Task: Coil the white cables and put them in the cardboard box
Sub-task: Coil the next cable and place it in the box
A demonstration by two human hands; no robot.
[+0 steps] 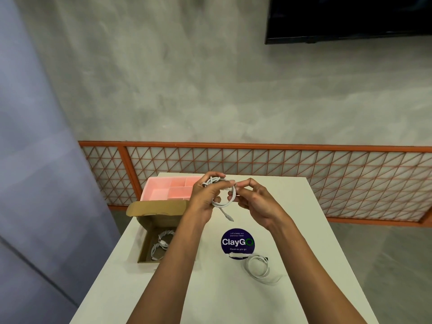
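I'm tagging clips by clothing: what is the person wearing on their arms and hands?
Nothing visible. Both forearms are bare to the frame's edge, no sleeves. The left hand and right hand wear no gloves; no watch or bracelet shows at either wrist.

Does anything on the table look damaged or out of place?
Only the round purple ClayGo sticker on the white table: its near edge looks torn, with a ragged white strip showing. The loosely coiled white cable beside it is not boxed yet.
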